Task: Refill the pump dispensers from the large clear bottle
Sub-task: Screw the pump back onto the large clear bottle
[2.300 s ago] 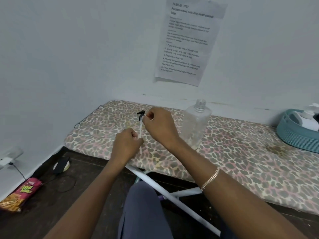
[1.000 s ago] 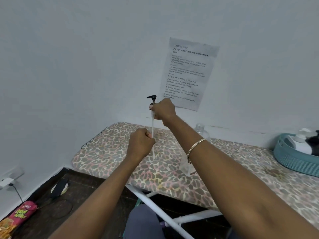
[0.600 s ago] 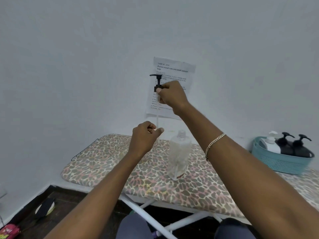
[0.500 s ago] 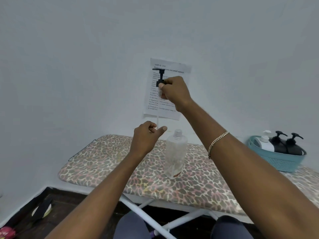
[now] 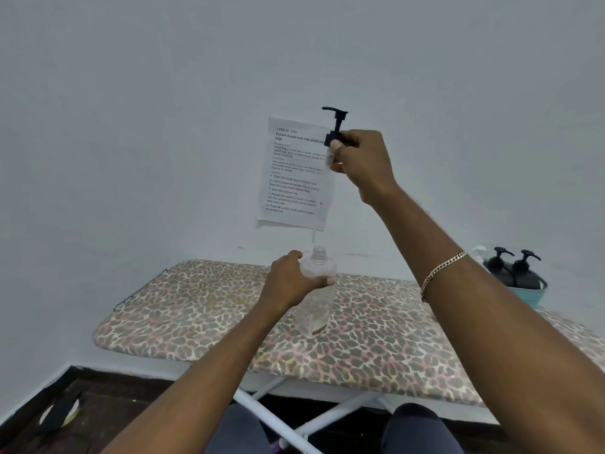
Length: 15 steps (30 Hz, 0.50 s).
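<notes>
A clear plastic bottle with an open threaded neck stands upright on the leopard-print ironing board. My left hand grips its shoulder from the left. My right hand is raised high above the bottle and pinches a black pump head by its collar. The pump's thin clear tube hangs straight down, and its tip ends just above the bottle's mouth.
A teal basket at the board's far right holds two black pump dispensers and a white one behind. A printed sheet is taped to the wall. White board legs and my knees are below; tape lies on the floor at left.
My left hand has let go of the tube and taken hold of the clear bottle. My right hand has lifted the pump higher and brought the tube over the bottle's mouth.
</notes>
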{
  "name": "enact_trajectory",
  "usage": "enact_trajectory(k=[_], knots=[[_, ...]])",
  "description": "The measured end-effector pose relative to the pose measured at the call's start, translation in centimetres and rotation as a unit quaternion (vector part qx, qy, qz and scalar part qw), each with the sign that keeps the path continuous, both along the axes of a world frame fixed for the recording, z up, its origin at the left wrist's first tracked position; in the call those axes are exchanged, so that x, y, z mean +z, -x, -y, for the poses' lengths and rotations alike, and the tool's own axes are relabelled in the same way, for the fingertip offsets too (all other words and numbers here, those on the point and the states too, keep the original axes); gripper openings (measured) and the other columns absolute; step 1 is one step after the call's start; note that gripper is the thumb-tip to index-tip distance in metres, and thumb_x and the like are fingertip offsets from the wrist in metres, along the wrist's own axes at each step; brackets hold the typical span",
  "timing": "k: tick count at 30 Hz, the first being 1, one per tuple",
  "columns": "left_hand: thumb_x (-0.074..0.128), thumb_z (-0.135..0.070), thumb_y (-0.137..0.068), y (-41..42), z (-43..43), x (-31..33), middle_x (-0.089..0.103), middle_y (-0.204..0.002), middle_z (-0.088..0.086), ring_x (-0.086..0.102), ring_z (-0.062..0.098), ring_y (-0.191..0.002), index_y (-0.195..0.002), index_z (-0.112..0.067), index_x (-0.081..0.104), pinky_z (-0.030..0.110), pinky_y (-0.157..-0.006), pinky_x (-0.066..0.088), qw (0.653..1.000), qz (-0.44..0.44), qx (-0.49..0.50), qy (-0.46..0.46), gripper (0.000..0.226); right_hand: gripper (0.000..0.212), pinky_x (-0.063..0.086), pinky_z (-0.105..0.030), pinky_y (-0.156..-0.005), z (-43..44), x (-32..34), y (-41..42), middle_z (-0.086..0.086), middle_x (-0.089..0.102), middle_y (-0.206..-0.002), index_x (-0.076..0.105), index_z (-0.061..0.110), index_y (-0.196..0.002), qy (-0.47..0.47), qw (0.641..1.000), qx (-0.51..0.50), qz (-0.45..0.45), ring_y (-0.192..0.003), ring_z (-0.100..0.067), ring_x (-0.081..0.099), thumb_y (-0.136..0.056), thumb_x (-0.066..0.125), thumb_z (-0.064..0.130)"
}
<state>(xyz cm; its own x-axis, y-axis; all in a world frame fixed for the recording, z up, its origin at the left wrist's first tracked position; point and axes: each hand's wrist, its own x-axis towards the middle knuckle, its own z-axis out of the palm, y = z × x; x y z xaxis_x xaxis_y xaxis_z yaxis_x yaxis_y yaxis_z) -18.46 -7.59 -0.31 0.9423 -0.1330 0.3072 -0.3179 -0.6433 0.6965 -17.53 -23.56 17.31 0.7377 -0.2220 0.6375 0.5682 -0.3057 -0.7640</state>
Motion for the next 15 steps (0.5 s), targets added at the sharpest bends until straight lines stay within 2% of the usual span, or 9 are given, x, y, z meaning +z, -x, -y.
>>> enact_trajectory(k=[2,5,10,15], knots=[[0.091,-0.056,-0.071,0.0,0.3,-0.4,0.064,-0.136,0.009,0.062,0.025,-0.117,-0.143,-0.010,0.055,0.030,-0.081,0.045,1.000,0.000,0.001,-0.011,0.093,0.020,0.066,-0.043,-0.085,0.5,-0.2,0.1,-0.017,0.079,-0.099,0.078,0.003,-0.106,-0.004,1.000,-0.003,0.000,-0.080,-0.018,0.072,-0.097,0.060,0.006],[0.090,-0.048,-0.076,0.0,0.4,-0.9,0.066,-0.125,0.007,0.059,0.020,-0.100,-0.132,-0.008,0.060,0.034,-0.081,0.051,1.000,-0.002,0.006,-0.017,0.075,0.021,0.065,-0.047,-0.086,1.1,-0.6,-0.1,-0.015,0.080,-0.099,0.078,0.004,-0.106,-0.005,1.000,-0.009,-0.004,-0.081,-0.019,0.073,-0.095,0.060,0.008],[0.090,-0.044,-0.076,-0.2,0.3,-1.2,0.066,-0.119,0.006,0.060,0.020,-0.099,-0.126,-0.009,0.062,0.035,-0.082,0.052,1.000,0.002,0.008,-0.011,0.067,0.022,0.065,-0.048,-0.087,1.3,-1.5,-0.1,-0.010,0.080,-0.095,0.079,0.008,-0.104,0.006,1.000,-0.023,-0.015,-0.091,-0.031,0.077,-0.093,0.061,0.012],[0.090,-0.045,-0.076,-0.4,0.2,-1.4,0.066,-0.116,0.004,0.062,0.022,-0.101,-0.126,-0.010,0.063,0.033,-0.077,0.048,1.000,0.005,0.005,-0.010,0.066,0.024,0.066,-0.044,-0.086,1.4,-3.0,-0.2,-0.005,0.080,-0.095,0.078,0.007,-0.113,0.020,0.999,-0.017,-0.036,-0.088,-0.024,0.078,-0.096,0.063,0.012]])
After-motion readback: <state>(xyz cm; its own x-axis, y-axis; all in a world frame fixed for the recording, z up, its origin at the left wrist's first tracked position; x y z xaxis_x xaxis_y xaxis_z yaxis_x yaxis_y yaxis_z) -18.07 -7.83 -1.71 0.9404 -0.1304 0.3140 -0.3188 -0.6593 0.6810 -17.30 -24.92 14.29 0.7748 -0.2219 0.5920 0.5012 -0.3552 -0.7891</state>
